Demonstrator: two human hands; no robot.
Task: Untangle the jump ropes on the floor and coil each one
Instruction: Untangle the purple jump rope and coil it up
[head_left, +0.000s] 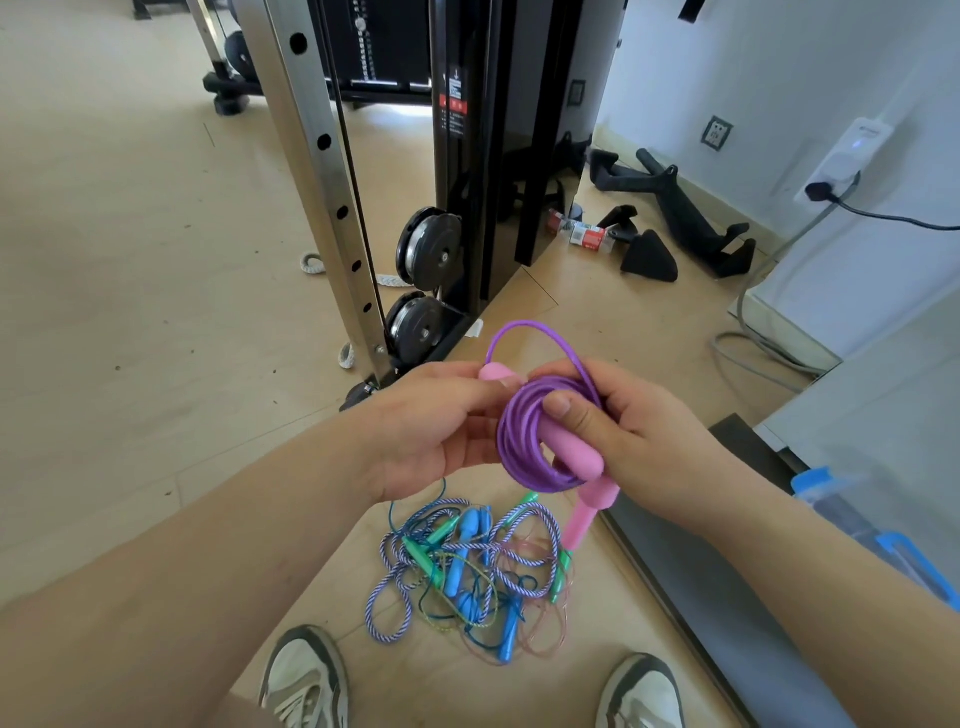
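1. Jump ropes come in two lots here. The purple jump rope (540, 431) is held up at mid-frame between both hands, wound into a tight coil. The others lie as a tangle (467, 571) on the floor (130, 312), just ahead of the shoes (306, 675).
2. The coil is lifted clear of the pile, probably so that its turns do not catch the loose cords below.
3. The right hand (639, 441) has a closed grip on the coil. The thumb presses across the turns and one pink handle (574, 447), and the fingers curl behind. This looks meant to keep the wound turns from springing apart.
4. The left hand (431, 431) has a narrow grip, with its fingers curled round the other pink handle (493, 373) at the coil's upper left.
5. A free loop (535, 332) arches from that handle over to the coil. It is the last slack, and I judge it is about to be wrapped or tucked in.
6. A third pink handle (587, 512) shows just below the coil. I cannot tell whether it hangs or lies on the floor, though it likely belongs to the tangle.
7. The blue, green and striped cords in the tangle cross one another and are not yet separated — most of the task remains.
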